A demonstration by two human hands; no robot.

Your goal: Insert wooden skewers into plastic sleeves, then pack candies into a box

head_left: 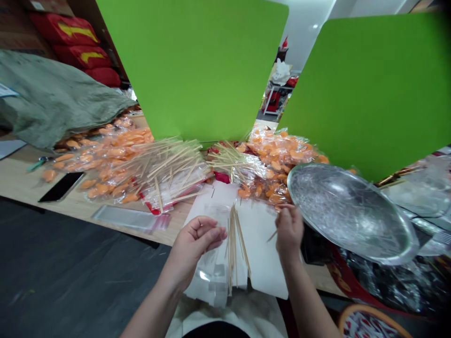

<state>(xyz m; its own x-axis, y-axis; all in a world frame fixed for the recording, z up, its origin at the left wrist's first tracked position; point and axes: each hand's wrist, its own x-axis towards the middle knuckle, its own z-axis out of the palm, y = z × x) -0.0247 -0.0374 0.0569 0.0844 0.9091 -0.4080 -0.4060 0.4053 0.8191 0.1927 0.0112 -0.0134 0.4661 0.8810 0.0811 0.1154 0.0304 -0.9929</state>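
Observation:
Above a white sheet (266, 253), my left hand (200, 239) is curled, thumb against fingers; I cannot make out whether it pinches anything. Clear plastic bags (211, 274) lie just below it. Several thin wooden sticks (233, 244) rest in a loose bundle on the sheet, between my hands. My right hand (289, 230) is closed on a thin wooden stick (272, 236), whose lower end pokes out toward the left. A bit of orange shows at its fingertips, beside a pile of wrapped orange pieces (278, 152).
A large metal bowl (352, 211) stands right of my right hand. Bagged sticks (169, 164) and wrapped orange pieces (112, 155) cover the left side. A phone (61, 187) and flat clear bags (130, 218) lie near the table edge. Green panels (200, 65) rise behind.

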